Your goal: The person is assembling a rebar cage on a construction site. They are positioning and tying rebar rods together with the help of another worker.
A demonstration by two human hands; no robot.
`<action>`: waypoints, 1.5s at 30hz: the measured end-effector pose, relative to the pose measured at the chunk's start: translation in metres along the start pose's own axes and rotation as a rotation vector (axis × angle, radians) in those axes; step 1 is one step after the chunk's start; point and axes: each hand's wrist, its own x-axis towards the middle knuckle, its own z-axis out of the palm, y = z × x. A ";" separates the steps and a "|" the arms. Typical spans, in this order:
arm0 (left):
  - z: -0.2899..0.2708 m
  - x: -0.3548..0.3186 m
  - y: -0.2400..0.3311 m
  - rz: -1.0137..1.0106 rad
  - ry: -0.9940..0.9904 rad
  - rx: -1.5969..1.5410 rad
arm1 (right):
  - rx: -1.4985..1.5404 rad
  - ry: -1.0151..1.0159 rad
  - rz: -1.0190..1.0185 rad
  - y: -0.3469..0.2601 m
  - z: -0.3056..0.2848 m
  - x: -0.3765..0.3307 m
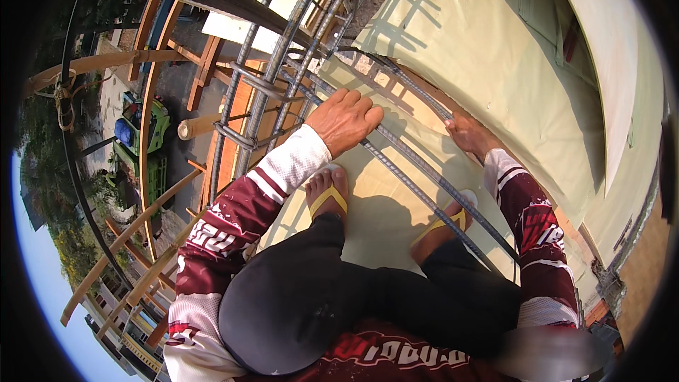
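My left hand (pixel 343 120) is closed over a ribbed steel rebar (pixel 451 193), one of two long bars that slant from the upper left down to the right past my feet. The second rebar (pixel 396 172) runs alongside it, nearer me. On the right, my right hand (pixel 472 134) grips another rebar (pixel 417 88) with fingers curled round it. Left of my left hand stands a column cage (pixel 258 92) of thick bars with stirrups tied around them. Exactly where the bars pass under my left palm is hidden.
My feet in yellow-strapped flip-flops (pixel 328 198) stand on pale sheeting (pixel 378 233), straddling the slanted bars. More creased sheeting (pixel 488 42) rises at the right. Timber scaffolding (pixel 148 113) borders the left edge, with a green truck (pixel 145 141) far below on the road.
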 end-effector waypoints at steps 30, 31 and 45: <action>-0.001 0.003 -0.013 -0.137 0.094 0.089 | 0.013 -0.044 -0.009 0.010 0.001 0.016; -0.002 0.003 -0.013 -0.127 0.019 0.082 | -0.006 -0.091 0.036 0.006 -0.001 0.013; -0.008 0.006 -0.007 -0.145 0.023 0.012 | 0.143 0.085 -0.135 0.004 0.008 0.028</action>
